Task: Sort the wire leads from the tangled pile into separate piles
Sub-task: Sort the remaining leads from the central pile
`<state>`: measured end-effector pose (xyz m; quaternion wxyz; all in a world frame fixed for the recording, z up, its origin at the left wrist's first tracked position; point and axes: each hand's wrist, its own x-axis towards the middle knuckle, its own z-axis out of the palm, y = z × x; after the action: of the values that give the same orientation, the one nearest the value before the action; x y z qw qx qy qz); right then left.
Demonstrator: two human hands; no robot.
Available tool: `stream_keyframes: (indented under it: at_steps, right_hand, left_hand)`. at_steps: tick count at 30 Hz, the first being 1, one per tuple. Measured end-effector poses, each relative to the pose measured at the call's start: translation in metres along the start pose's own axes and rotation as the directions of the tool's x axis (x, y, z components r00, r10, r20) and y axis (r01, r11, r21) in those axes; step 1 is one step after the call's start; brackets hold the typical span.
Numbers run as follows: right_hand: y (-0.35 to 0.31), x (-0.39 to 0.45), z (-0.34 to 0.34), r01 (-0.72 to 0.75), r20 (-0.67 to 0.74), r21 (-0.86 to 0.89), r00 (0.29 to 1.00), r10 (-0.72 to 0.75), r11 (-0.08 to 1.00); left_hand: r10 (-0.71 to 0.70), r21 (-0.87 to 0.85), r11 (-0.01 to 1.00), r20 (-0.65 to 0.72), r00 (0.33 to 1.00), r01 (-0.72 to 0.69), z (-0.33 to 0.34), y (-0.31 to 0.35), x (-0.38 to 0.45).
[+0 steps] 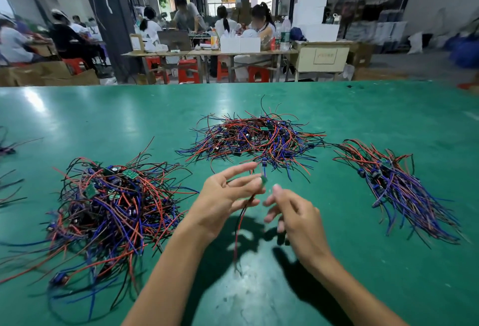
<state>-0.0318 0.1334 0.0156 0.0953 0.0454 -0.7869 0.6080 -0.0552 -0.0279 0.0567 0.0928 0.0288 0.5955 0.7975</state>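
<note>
Between wire piles, left hand pinching lead

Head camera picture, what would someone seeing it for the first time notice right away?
Three heaps of red, blue and black wires on the green table: a tangled pile at left, another in the middle, and a combed bundle at right. At centre the left hand pinches one wire lead; the right hand hovers beside it, fingers loose.

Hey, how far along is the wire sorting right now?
Partly done. A combed pile lies at right. The left hand holds one lead with a small green board; the right hand hovers beside it. Two tangled heaps remain: centre and left.
</note>
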Motion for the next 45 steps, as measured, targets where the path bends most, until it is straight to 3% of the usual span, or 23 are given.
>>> stream_keyframes:
  at_steps: [3, 7, 14, 19, 21, 24, 27, 31, 36, 39, 45]
  right_hand:
    - [-0.003, 0.014, -0.01, -0.155, 0.065, 0.284, 0.988, 0.143, 0.946]
    - [0.001, 0.018, -0.016, -0.067, 0.046, 0.265, 0.997, 0.057, 0.962]
    - [0.007, 0.018, -0.017, -0.022, 0.044, 0.186, 0.999, 0.014, 0.982]
    - [0.011, 0.021, -0.018, -0.073, 0.057, 0.331, 0.997, 0.057, 0.941]
    - [0.012, 0.022, -0.018, -0.105, 0.083, 0.396, 0.993, 0.078, 0.912]
    - [0.013, 0.022, -0.019, -0.172, 0.186, 0.493, 0.978, 0.09, 0.853]
    - [0.011, 0.022, -0.022, -0.218, 0.202, 0.442, 0.969, 0.14, 0.87]
    - [0.01, 0.022, -0.025, -0.202, 0.164, 0.294, 0.974, 0.159, 0.934]
    - [0.008, 0.019, -0.022, -0.083, 0.173, 0.259, 0.984, 0.038, 0.962]
    - [0.008, 0.019, -0.02, -0.094, 0.168, 0.229, 0.984, 0.056, 0.969]
    - [0.005, 0.016, -0.014, -0.127, 0.102, 0.401, 0.99, 0.093, 0.907]
  left_hand:
    - [0.099, 0.238, 0.967, -0.01, 0.995, -0.093, 0.007, -0.003, -0.003]
    - [0.13, 0.395, 0.91, 0.017, 0.991, -0.126, 0.018, -0.007, -0.004]
    - [0.075, 0.438, 0.896, 0.0, 0.997, -0.067, 0.023, -0.01, -0.007]
    - [-0.101, 0.297, 0.949, -0.032, 0.994, 0.106, 0.024, -0.009, -0.008]
    - [-0.135, 0.314, 0.941, 0.001, 0.991, 0.128, 0.023, -0.008, -0.008]
    - [-0.098, 0.312, 0.948, 0.097, 0.991, 0.063, 0.024, -0.008, -0.011]
    - [-0.087, 0.312, 0.949, 0.107, 0.99, 0.049, 0.023, -0.008, -0.011]
    - [-0.119, 0.42, 0.904, 0.072, 0.99, 0.078, 0.022, -0.008, -0.008]
    - [-0.105, 0.432, 0.897, -0.003, 0.994, 0.096, 0.023, -0.015, -0.006]
    - [-0.067, 0.409, 0.911, 0.013, 0.998, 0.056, 0.025, -0.016, -0.006]
    - [-0.013, 0.398, 0.917, 0.004, 1.0, 0.01, 0.036, -0.02, -0.006]
